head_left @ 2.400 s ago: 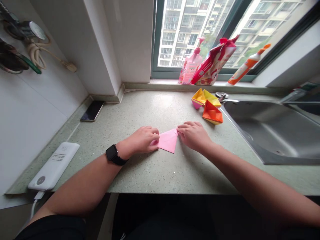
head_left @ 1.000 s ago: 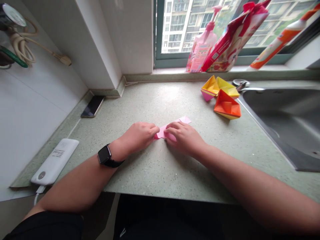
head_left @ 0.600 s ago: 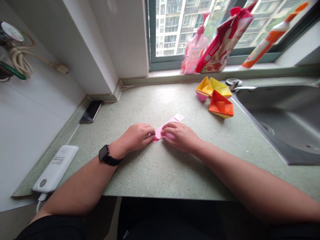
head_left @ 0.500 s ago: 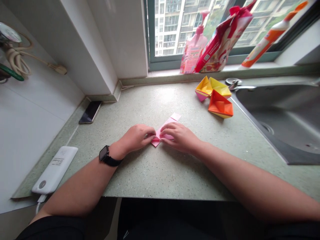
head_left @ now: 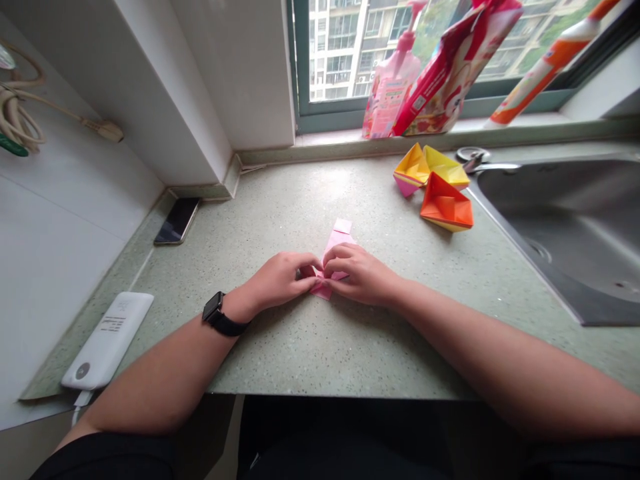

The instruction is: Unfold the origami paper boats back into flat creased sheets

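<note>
The pink paper [head_left: 339,235] now points away from the body, no longer angled right. The left hand [head_left: 280,279] and right hand [head_left: 361,273] are together, pinching its near end on the speckled counter [head_left: 280,353]. Folded paper boats [head_left: 433,187] sit beside the steel sink [head_left: 565,227]; the phone [head_left: 177,221] and power bank [head_left: 107,340] lie left, under the window [head_left: 330,60].

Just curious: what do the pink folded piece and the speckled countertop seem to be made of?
The pink folded piece looks like thin matte paper, judging by its crisp creases. The countertop seems to be engineered stone: pale green, finely speckled, with a soft sheen, though looks alone can't confirm it.
</note>
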Tool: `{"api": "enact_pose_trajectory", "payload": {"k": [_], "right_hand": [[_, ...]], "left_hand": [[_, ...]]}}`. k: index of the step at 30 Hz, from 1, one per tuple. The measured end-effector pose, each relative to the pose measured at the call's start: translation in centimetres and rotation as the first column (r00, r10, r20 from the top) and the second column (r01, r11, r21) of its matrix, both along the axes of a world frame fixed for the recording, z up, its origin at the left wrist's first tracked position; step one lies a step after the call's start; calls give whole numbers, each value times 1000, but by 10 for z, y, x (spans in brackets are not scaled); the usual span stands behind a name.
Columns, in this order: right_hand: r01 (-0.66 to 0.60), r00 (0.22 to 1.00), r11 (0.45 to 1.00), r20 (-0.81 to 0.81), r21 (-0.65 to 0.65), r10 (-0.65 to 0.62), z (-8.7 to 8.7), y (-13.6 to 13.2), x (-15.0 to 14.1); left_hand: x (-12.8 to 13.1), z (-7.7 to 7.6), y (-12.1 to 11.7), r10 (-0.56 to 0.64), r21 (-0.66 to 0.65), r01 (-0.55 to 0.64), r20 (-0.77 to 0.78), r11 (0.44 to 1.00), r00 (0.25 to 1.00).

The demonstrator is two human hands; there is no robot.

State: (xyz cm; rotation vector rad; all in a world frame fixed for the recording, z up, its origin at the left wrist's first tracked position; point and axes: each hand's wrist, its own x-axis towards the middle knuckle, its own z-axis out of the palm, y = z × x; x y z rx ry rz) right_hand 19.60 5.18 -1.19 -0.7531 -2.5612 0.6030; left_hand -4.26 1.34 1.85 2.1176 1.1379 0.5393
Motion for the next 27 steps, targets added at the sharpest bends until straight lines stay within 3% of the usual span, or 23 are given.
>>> {"api": "enact_pose_trajectory", "payload": {"k": [27], "right_hand": [[120, 992, 993, 31, -16, -120, -3, -5, -8]], "left_hand": [[-10, -7, 9, -52, -2, 52, -55, 999, 997]]}}
